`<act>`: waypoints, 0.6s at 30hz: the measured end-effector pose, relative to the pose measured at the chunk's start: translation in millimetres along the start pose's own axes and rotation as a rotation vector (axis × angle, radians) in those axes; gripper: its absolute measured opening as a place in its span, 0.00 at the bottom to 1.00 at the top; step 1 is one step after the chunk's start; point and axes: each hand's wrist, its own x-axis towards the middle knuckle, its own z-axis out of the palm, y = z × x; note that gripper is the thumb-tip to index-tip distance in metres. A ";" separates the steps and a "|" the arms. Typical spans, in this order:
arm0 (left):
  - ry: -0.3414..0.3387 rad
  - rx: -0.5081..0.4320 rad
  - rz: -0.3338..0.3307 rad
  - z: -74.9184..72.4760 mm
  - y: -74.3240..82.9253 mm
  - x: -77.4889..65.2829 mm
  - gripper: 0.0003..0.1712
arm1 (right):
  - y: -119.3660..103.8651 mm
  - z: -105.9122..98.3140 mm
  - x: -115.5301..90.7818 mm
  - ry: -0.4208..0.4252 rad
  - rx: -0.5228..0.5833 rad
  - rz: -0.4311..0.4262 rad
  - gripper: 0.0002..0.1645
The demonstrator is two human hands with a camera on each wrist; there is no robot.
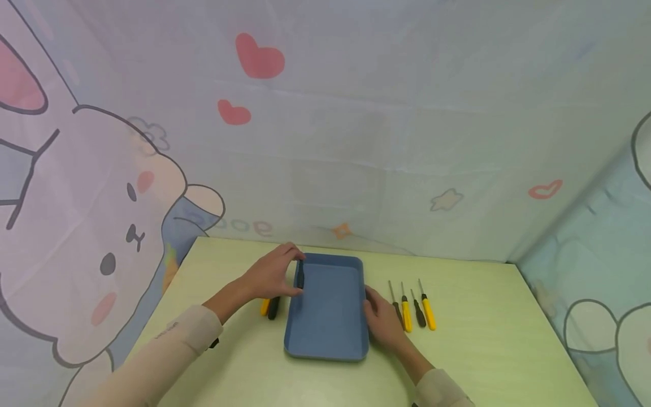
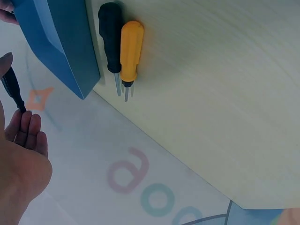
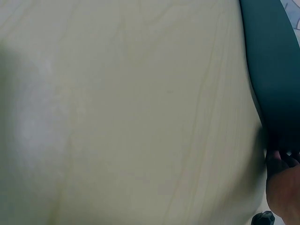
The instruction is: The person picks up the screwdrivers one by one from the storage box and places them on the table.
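Note:
A black-handled screwdriver (image 1: 300, 275) is pinched between the thumb and fingers of my left hand (image 1: 272, 273), over the left edge of a blue tray (image 1: 328, 316). The left wrist view shows the same screwdriver (image 2: 12, 89) with its handle by the thumb and its thin end at the fingers. My right hand (image 1: 385, 321) rests against the tray's right side; in the right wrist view its fingers are dark and partly hidden at the tray wall (image 3: 274, 70). Left of the tray lie a black screwdriver (image 2: 110, 35) and a yellow screwdriver (image 2: 131, 49), side by side.
Right of the right hand, several yellow and black screwdrivers (image 1: 428, 314) lie in a row, tips toward the back. The pale yellow table (image 1: 483, 339) ends at a printed cloth backdrop (image 1: 335, 141) behind it.

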 end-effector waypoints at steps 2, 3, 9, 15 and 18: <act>-0.002 0.006 -0.005 -2.2 -2.7 -1.4 0.45 | -0.5 -0.1 -0.2 0.000 0.001 0.005 0.28; -0.005 0.004 -0.010 -3.2 -4.0 -2.4 0.45 | -1.0 -0.1 -0.4 -0.002 0.005 0.008 0.28; 0.004 -0.009 -0.028 -9.2 -11.3 -8.6 0.44 | -1.7 0.7 -0.4 0.002 0.006 0.010 0.28; 0.010 -0.007 -0.046 -14.0 -18.6 -15.9 0.42 | -1.2 0.8 -0.1 0.007 -0.004 0.018 0.28; 0.004 0.016 -0.047 -16.6 -22.9 -20.1 0.42 | -0.9 0.5 0.0 0.006 -0.003 0.018 0.28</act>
